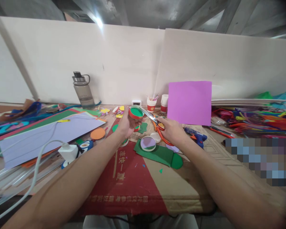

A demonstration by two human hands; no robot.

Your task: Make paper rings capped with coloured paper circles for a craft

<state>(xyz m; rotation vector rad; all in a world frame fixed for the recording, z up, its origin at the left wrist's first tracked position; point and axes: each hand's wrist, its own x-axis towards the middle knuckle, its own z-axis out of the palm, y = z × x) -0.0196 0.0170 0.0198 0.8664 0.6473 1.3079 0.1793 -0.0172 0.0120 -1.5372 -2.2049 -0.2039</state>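
Observation:
My left hand [126,124] is closed around a short, cut-down paper cup [136,112], red outside with green paper inside, raised above the work area. In my right hand [173,129] are scissors [149,115] with orange handles; their blades point at the cup's right rim. Whether the blades touch the rim I cannot tell. Below the hands, a white ring with a purple disc [148,143] lies on a green sheet [153,153]. A rounded green piece [176,161] lies at that sheet's right end.
A red-and-tan cardboard sheet [133,181] covers the table. Coloured paper [43,136], a white plug [68,152] and an orange disc [97,133] lie left. Right are a blue glue gun [200,139], purple paper [190,103] and pipe cleaners [250,121]. A bottle [83,92] stands behind.

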